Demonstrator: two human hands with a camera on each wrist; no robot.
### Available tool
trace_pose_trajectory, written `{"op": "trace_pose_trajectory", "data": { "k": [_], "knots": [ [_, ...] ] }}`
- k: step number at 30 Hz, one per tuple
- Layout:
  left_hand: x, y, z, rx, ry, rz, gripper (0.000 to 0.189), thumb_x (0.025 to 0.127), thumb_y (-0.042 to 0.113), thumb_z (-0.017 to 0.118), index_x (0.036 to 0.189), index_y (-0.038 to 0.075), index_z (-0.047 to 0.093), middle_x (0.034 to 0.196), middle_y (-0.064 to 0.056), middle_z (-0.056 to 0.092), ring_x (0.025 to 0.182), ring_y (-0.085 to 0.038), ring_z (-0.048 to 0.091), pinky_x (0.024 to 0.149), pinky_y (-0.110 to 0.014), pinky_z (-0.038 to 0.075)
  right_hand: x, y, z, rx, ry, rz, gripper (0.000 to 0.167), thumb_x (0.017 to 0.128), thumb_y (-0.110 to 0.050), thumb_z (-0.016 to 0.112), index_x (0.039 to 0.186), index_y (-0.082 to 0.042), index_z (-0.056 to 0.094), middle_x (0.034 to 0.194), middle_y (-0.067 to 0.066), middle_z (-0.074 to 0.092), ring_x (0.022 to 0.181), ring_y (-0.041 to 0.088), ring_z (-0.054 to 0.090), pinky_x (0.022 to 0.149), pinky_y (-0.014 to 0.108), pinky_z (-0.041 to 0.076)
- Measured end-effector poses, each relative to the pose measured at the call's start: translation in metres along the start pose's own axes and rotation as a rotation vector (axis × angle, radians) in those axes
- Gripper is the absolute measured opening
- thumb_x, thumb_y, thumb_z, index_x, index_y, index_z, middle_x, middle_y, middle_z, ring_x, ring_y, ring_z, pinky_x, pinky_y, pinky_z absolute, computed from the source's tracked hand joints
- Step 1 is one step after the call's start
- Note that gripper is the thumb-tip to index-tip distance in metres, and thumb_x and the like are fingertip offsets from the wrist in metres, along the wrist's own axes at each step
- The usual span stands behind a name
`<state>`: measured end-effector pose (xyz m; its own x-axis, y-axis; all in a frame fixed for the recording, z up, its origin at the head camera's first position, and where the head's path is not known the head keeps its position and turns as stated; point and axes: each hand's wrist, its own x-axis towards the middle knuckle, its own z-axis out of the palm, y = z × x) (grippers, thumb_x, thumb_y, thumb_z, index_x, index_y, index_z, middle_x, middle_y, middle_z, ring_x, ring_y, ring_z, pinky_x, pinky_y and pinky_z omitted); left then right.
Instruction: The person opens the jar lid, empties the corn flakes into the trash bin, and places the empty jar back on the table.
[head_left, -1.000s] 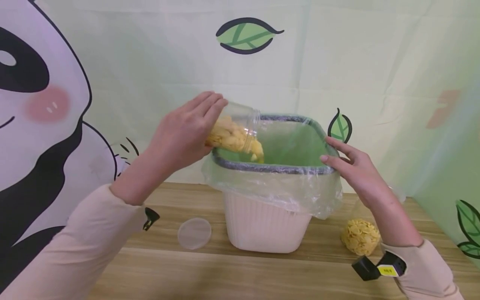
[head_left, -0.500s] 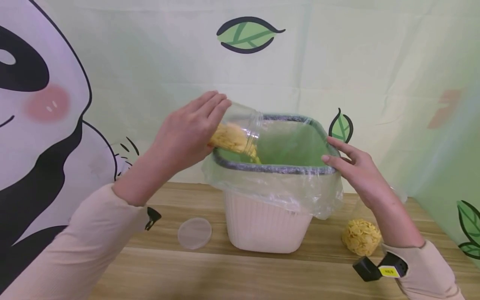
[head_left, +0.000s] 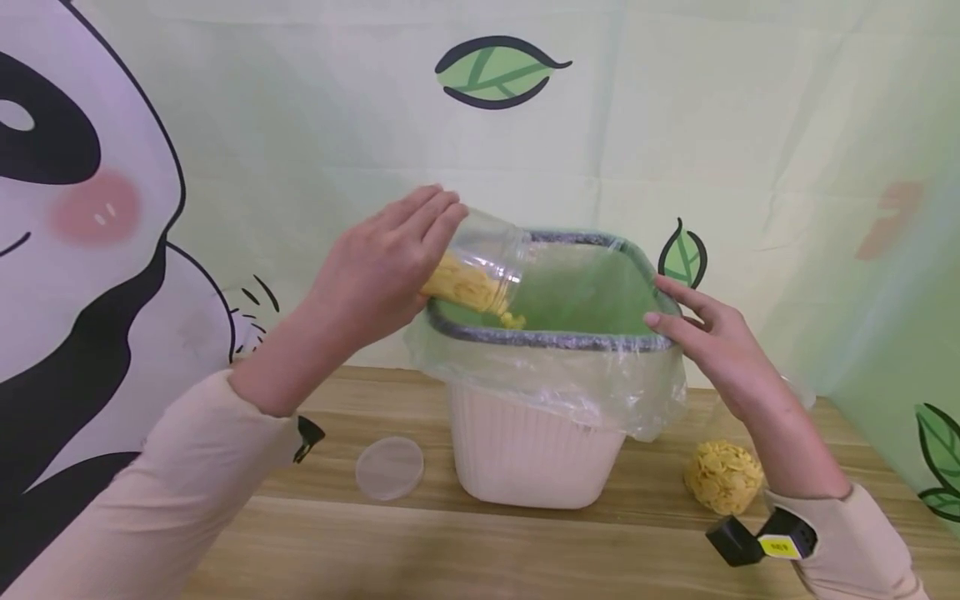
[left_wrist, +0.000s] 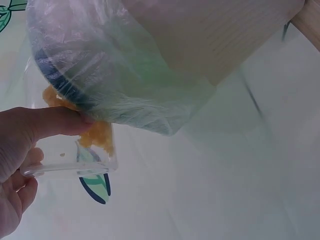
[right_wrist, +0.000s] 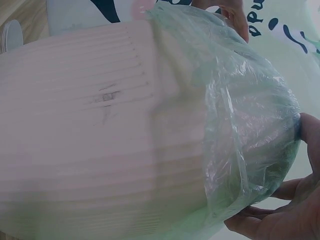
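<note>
In the head view my left hand (head_left: 382, 267) holds a clear plastic jar (head_left: 491, 237) tilted mouth-down over the left rim of a trash bin (head_left: 532, 454). Yellow flakes (head_left: 465, 283) lie along the jar's lower side, and a few hang at its mouth. The left wrist view shows the thumb (left_wrist: 55, 122) and fingers around the jar. My right hand (head_left: 712, 333) grips the bin's right rim, thumb over the edge. A thin plastic bag (head_left: 555, 375) lines the bin and drapes over its dark rim. The bin's bottom inside is hidden.
A round clear lid (head_left: 390, 468) lies on the wooden table (head_left: 360, 550) left of the bin. On the right, partly behind my right forearm, stands a second clear jar of yellow flakes (head_left: 722, 477). A printed cloth backdrop (head_left: 337, 100) hangs close behind.
The flakes in the jar have dropped in level as some fell out into the bin. The left hand and jar have shifted slightly right. The right hand stays on the rim.
</note>
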<state>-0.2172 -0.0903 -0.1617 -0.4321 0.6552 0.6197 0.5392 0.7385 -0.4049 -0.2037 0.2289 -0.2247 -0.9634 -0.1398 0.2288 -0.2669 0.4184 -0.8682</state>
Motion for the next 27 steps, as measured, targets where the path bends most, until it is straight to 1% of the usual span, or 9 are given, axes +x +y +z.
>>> {"op": "trace_pose_trajectory", "data": {
  "k": [9, 14, 18, 21, 27],
  "knots": [
    [-0.0001, 0.0007, 0.0033, -0.001, 0.021, 0.033, 0.053, 0.077, -0.004, 0.064, 0.127, -0.005, 0.047, 0.130, -0.019, 0.049, 0.124, -0.032, 0.042, 0.098, -0.039, 0.037, -0.0010, 0.0000, -0.0004, 0.000, -0.001, 0.003, 0.064, 0.093, -0.030, 0.050, 0.146, -0.009, 0.019, 0.152, 0.010, 0.004, 0.134, 0.040, 0.015, 0.104, 0.058, 0.015],
    [0.0009, 0.0020, 0.0041, 0.028, 0.041, 0.067, 0.047, 0.079, -0.005, 0.061, 0.125, -0.005, 0.049, 0.128, -0.020, 0.050, 0.122, -0.032, 0.044, 0.098, -0.039, 0.037, -0.0014, 0.0000, -0.0011, 0.000, -0.001, 0.004, 0.064, 0.093, -0.030, 0.050, 0.146, -0.009, 0.019, 0.152, 0.010, 0.004, 0.134, 0.040, 0.015, 0.104, 0.058, 0.015],
    [0.0017, 0.0034, 0.0042, 0.043, 0.056, 0.092, 0.041, 0.082, -0.010, 0.055, 0.123, -0.006, 0.050, 0.127, -0.020, 0.051, 0.121, -0.032, 0.044, 0.098, -0.038, 0.038, -0.0019, 0.0004, -0.0015, 0.006, 0.001, -0.002, 0.064, 0.093, -0.029, 0.049, 0.146, -0.009, 0.019, 0.152, 0.010, 0.004, 0.134, 0.040, 0.014, 0.104, 0.058, 0.015],
    [0.0025, 0.0044, 0.0040, 0.057, 0.059, 0.109, 0.040, 0.082, -0.012, 0.052, 0.122, -0.006, 0.051, 0.127, -0.020, 0.052, 0.121, -0.031, 0.044, 0.098, -0.038, 0.038, -0.0022, 0.0007, -0.0016, 0.006, 0.004, -0.004, 0.064, 0.093, -0.029, 0.049, 0.145, -0.009, 0.019, 0.152, 0.010, 0.005, 0.134, 0.040, 0.014, 0.104, 0.058, 0.015],
    [0.0031, 0.0064, 0.0026, 0.087, 0.050, 0.145, 0.041, 0.081, -0.013, 0.052, 0.122, -0.005, 0.051, 0.127, -0.019, 0.052, 0.122, -0.031, 0.044, 0.099, -0.037, 0.037, -0.0020, 0.0007, -0.0012, 0.004, 0.003, -0.007, 0.063, 0.093, -0.029, 0.049, 0.146, -0.009, 0.019, 0.152, 0.010, 0.005, 0.134, 0.040, 0.015, 0.104, 0.058, 0.015]
  ]
}}
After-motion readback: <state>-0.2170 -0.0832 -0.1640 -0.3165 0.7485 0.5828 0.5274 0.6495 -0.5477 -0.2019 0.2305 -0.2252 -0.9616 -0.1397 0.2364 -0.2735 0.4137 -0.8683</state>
